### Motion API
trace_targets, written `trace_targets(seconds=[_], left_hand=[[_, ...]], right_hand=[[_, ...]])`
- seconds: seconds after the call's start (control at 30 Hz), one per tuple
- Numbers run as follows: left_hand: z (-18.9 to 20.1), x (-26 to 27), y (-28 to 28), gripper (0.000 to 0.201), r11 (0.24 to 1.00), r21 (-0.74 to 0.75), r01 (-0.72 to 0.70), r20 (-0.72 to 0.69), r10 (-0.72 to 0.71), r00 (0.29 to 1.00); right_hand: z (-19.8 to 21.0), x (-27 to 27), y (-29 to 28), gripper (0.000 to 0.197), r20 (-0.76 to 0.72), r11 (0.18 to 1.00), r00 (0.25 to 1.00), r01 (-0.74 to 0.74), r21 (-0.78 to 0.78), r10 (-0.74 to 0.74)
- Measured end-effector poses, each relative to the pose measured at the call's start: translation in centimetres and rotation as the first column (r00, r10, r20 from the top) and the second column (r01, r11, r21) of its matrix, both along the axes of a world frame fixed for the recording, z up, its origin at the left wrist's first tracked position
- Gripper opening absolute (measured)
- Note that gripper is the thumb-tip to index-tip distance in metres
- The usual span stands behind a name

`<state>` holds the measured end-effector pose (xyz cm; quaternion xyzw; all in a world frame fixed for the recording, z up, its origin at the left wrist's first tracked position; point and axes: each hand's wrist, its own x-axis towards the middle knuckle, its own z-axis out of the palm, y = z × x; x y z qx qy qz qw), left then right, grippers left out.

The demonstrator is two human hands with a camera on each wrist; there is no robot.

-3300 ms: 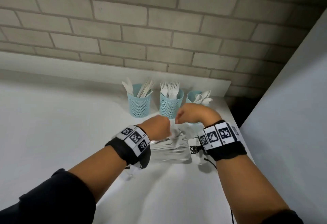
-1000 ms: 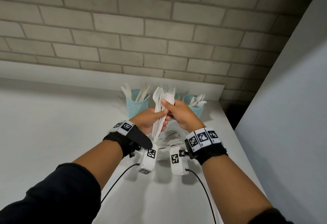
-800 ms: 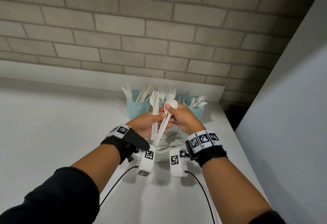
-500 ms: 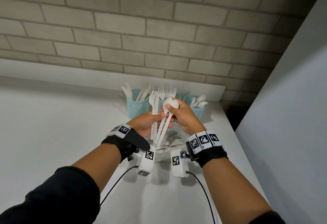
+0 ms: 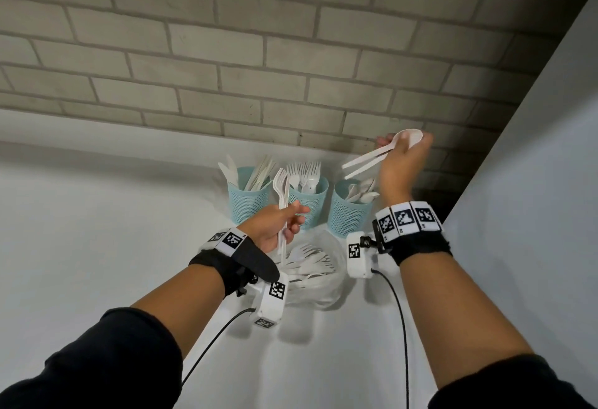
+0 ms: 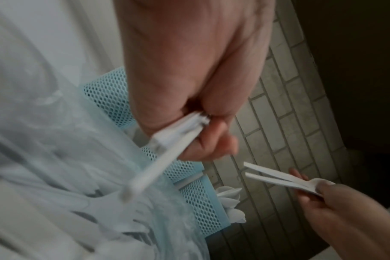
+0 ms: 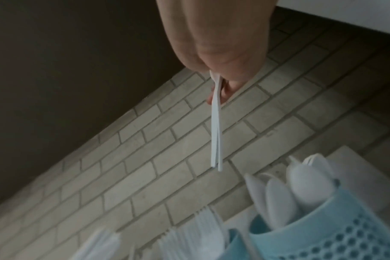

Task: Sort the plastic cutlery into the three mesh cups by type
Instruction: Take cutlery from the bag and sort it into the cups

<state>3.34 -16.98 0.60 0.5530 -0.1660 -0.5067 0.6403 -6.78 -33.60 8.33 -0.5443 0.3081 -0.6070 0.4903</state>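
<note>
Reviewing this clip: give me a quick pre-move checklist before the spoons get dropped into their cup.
1. Right hand grips the two spoons by the bowls: ok.
2. Handles hang downward for insertion: not ok, slanted in the head view.
3. Spoons over the spoon cup: cannot tell, roughly above.
4. Spoon cup has room: ok, a few spoons inside.
5. Left hand holds the forks upright, clear of the path: ok.
</note>
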Motion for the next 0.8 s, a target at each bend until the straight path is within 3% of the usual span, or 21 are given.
trace_targets(seconds=[0.07, 0.17, 0.27, 0.37, 0.43, 0.5, 0.53, 0.6, 0.73, 0.8], left_hand=[[-0.2, 0.3, -0.3, 0.021, 1.0, -0.018, -0.015, -0.036, 0.015, 0.999], [0.0, 0.5, -0.5, 0.009, 0.997, -0.075, 0.027, -0.151, -0.039, 0.988], [0.3, 0.9, -0.1, 0.014, 0.987, -0.146, 0.07, -0.286, -0.11, 0.952], [0.1, 1.5, 0.2, 0.022, 0.985, -0.156, 0.08, -0.291, -0.123, 0.949], [0.0, 1.7, 0.2, 0.023, 0.985, -0.147, 0.086, -0.283, -0.125, 0.951], [0.0, 1.7, 0.3, 0.024, 0.985, -0.152, 0.086, -0.284, -0.127, 0.95], [-0.1, 1.7, 0.3, 0.025, 0.984, -0.153, 0.086, -0.277, -0.126, 0.953], [-0.2, 1.6, 0.3, 0.026, 0.985, -0.15, 0.084, -0.25, -0.119, 0.961], [-0.2, 1.3, 0.1, 0.028, 0.988, -0.146, 0.044, -0.206, -0.073, 0.976], [-0.1, 1.2, 0.2, 0.028, 0.99, -0.14, 0.033, -0.174, -0.057, 0.983]], right_hand=[[-0.1, 0.0, -0.5, 0.017, -0.071, 0.995, 0.995, 0.07, -0.077, -0.075], [-2.2, 0.6, -1.2, 0.03, -0.38, 0.98, 0.91, 0.113, -0.165, -0.169], [-5.1, 0.9, -2.1, 0.036, -0.672, 0.95, 0.693, 0.061, -0.307, -0.262], [-7.4, 1.1, -2.7, 0.038, -0.845, 0.941, 0.447, -0.021, -0.338, -0.294], [-7.8, 1.1, -2.7, 0.038, -0.905, 0.957, 0.34, -0.042, -0.287, -0.257], [-7.4, 1.1, -2.8, 0.037, -0.932, 0.966, 0.284, -0.063, -0.251, -0.224], [-6.9, 1.2, -2.9, 0.036, -0.938, 0.969, 0.277, -0.077, -0.236, -0.206], [-5.9, 1.4, -2.7, 0.038, -0.923, 0.969, 0.334, -0.088, -0.231, -0.19], [-3.7, 1.9, -0.8, 0.038, -0.738, 0.89, 0.594, -0.081, -0.448, -0.318], [-3.0, 2.3, 0.5, 0.033, -0.641, 0.838, 0.722, -0.163, -0.521, -0.258]])
